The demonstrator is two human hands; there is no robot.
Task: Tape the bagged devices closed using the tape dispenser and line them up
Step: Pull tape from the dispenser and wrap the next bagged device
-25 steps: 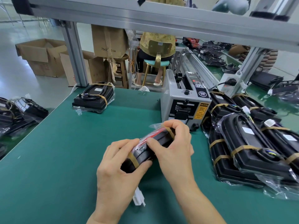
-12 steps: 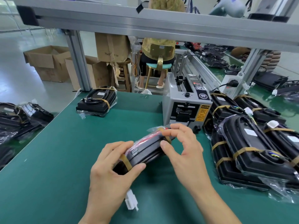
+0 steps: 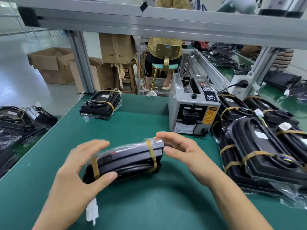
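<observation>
An aluminium beam (image 3: 166, 22) runs across the top of the frame, held by an upright post (image 3: 82, 63) at the upper left of the green worktop (image 3: 132, 205). Behind the post stand open cardboard boxes (image 3: 53, 65) on the pale floor — one taller box (image 3: 116, 47) rests on a wooden stool (image 3: 128, 75). At upper centre a person sits on a teal stool (image 3: 162, 67). At upper right, a white power strip (image 3: 239, 87) with a black plug.

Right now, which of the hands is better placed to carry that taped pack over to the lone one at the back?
Probably the left hand: it grips the pack, and the lone pack lies on its side. The right hand only touches the far end.
</observation>
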